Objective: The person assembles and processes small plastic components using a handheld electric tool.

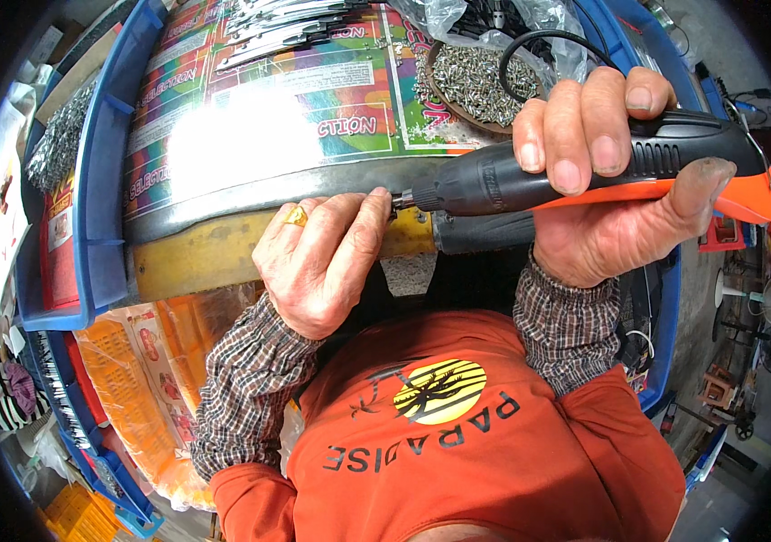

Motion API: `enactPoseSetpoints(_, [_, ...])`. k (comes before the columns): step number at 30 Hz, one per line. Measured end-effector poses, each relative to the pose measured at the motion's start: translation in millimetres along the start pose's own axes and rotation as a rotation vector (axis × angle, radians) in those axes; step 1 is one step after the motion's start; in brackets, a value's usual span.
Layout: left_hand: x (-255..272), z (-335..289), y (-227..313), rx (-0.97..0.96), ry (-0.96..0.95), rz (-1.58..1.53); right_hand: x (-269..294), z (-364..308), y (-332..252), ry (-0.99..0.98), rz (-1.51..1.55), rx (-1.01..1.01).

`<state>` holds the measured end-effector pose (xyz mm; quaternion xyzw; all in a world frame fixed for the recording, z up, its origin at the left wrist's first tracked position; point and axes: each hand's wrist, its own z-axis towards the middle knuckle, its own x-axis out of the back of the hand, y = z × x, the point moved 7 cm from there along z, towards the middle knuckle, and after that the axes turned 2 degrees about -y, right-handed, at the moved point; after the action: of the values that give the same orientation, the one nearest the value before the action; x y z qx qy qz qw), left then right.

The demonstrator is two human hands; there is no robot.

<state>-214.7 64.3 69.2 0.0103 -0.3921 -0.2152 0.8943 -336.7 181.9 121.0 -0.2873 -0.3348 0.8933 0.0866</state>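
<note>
Here the right hand (602, 181) wraps tight around a black and orange power screwdriver (584, 176), fingers closed over the top and thumb along the side, so the tool stays level. Its tip (401, 199) points left at the edge of a shiny metal sheet (250, 194) with bright printed colours.

The left hand (322, 262) sits right at that tip. Its fingers are bent and pinched close together, likely to keep a small screw straight, but the screw itself is too small to see. A gold ring (296, 215) is on one finger.

The sheet lies over a yellow bar (196, 253), which seems to hold it up at the edge. All this rests in a blue plastic bin (96, 226). Just behind the tool, a round dish of silver screws (471, 81) stays near, easy to reach.
</note>
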Motion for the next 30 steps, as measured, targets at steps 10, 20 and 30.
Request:
enactPoseSetpoints(10, [-2.4,-2.1,-3.6,0.037,-0.004,0.006,4.9,-0.4,-3.5,0.014,-0.018,0.008])
enactPoseSetpoints(20, [-5.5,-2.0,-3.3,0.030,-0.022,0.021,6.2,-1.0,-4.7,-0.012,-0.035,0.020])
enactPoseSetpoints(30, [-1.6,-1.1,-4.6,0.050,-0.007,0.001,5.2,-0.5,-4.9,-0.008,-0.055,0.028])
